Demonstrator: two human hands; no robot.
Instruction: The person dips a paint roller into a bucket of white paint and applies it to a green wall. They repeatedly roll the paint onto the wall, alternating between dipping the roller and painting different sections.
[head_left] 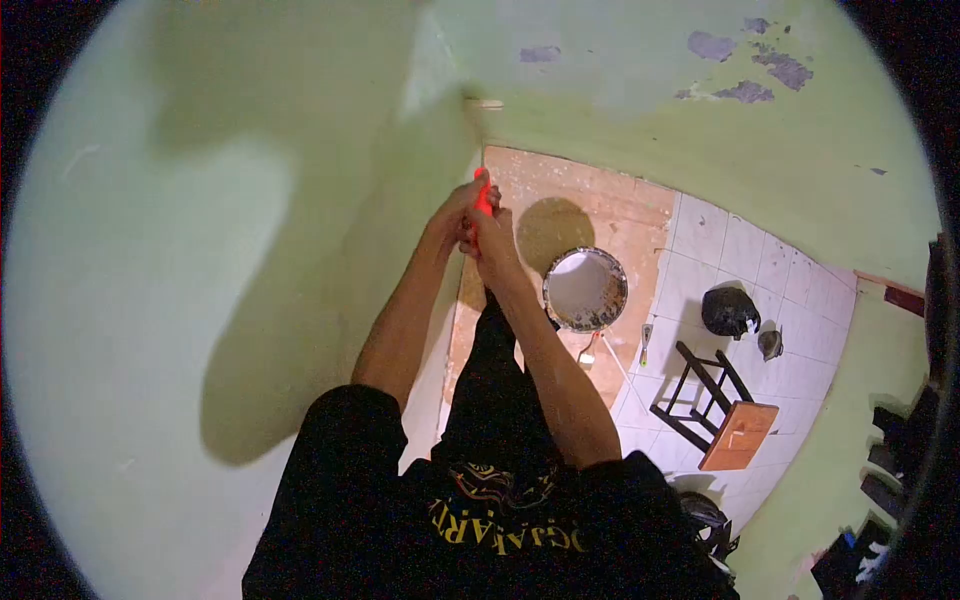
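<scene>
Both of my hands are closed around a bright orange-red handle, held out in front of me near the corner where two pale green walls meet. My left hand grips its upper part from the left. Just below and to the right, my right hand wraps the lower part, close against the left. The working end of the tool is too thin and blurred to name. Down to the right stands a round bucket with a paint-spattered rim and whitish contents.
A paintbrush lies below the bucket, with a narrow green-ended tool to its right. Farther right are a dark bundle and a stool with an orange-brown seat. The right-hand wall has peeling patches. Brown sheeting covers part of the tiles.
</scene>
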